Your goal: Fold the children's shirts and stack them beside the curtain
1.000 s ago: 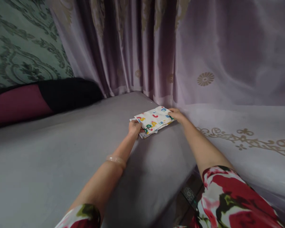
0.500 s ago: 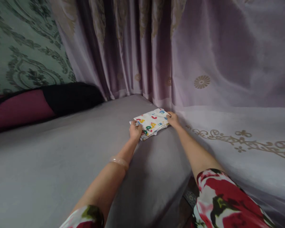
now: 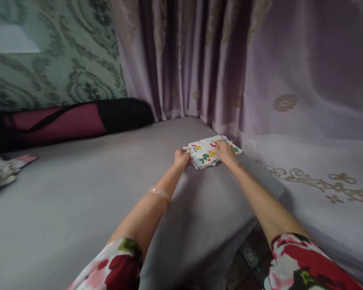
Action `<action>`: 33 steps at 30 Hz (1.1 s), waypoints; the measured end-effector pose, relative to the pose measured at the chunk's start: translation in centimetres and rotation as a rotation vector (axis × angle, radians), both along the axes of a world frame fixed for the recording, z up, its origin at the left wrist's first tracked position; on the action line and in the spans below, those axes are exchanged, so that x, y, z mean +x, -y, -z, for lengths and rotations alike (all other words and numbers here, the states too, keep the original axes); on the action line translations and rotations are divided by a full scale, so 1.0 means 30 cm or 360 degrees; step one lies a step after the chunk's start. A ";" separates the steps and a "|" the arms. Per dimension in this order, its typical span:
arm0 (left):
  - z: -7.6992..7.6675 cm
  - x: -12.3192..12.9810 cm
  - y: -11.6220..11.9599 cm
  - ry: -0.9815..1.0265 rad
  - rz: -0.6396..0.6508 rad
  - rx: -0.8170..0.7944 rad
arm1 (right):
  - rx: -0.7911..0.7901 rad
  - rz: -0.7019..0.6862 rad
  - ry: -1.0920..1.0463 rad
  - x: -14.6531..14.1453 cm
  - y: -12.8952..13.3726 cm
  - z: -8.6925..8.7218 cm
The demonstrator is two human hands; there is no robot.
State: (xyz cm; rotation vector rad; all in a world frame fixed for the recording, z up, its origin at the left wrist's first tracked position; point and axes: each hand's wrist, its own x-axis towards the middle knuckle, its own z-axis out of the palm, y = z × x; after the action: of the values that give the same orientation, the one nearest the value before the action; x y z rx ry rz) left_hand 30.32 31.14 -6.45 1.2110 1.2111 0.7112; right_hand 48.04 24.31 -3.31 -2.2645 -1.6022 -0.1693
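A folded white cloth (image 3: 203, 146) with colourful printed shapes lies near the far right corner of a grey-sheeted bed (image 3: 109, 181). It forms a small layered stack, its near edges slightly uneven. My left hand (image 3: 182, 158) is closed on the stack's left edge, thumb on the upper side. Resting on the top layer, right of the middle, my right hand (image 3: 225, 151) has its fingers loosely bent and covers part of the print. A pale bangle (image 3: 159, 192) circles my left forearm.
Purple curtains (image 3: 224, 80) hang along the bed's far corner and right side. A maroon and black long bag (image 3: 78, 121) lies against the patterned wall (image 3: 87, 68). Crumpled fabric (image 3: 3, 169) is at the left edge. Dark floor shows below the bed's near right edge.
My right hand has let go of the stack's right edge and moved onto its top. My left hand still holds the left edge. The view has turned left.
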 end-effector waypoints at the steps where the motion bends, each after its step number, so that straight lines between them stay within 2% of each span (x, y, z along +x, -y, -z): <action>1: -0.002 -0.033 -0.010 -0.0020 -0.0032 0.0013 | 0.0099 -0.0149 -0.0035 -0.060 -0.010 -0.011; 5: 0.007 -0.197 -0.051 -0.0112 -0.0125 0.0118 | 0.0317 -0.0862 -0.0184 -0.337 -0.049 -0.038; 7: 0.013 -0.302 -0.068 -0.0168 -0.0164 0.0193 | 0.0348 -0.1066 -0.0230 -0.461 -0.068 -0.031; 10: 0.016 -0.494 -0.092 -0.0277 -0.0279 0.0294 | 0.0342 -0.1244 -0.0290 -0.602 -0.112 0.012; 15: 0.012 -0.847 -0.105 -0.0464 -0.0532 0.0354 | 0.0252 -0.1437 -0.0359 -0.785 -0.197 0.107; 18: 0.012 -1.007 -0.093 -0.0532 -0.0626 0.0332 | 0.0182 -0.1530 -0.0378 -0.885 -0.210 0.136; 25: -0.006 -1.232 -0.052 -0.0569 -0.0755 0.0320 | 0.0116 -0.1615 -0.0376 -1.038 -0.207 0.173; 29: -0.044 -1.357 -0.023 -0.0551 -0.0840 0.0362 | 0.0069 -0.1679 -0.0357 -1.108 -0.218 0.190; 33: -0.087 -1.501 0.011 -0.0540 -0.0972 0.0418 | 0.0026 -0.1736 -0.0369 -1.190 -0.215 0.182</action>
State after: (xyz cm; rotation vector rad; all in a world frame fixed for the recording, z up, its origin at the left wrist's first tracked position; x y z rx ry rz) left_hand -14.71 30.80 -3.83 1.2086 1.8520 1.1736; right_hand 12.34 30.75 -8.78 -1.0650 -2.3811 0.3431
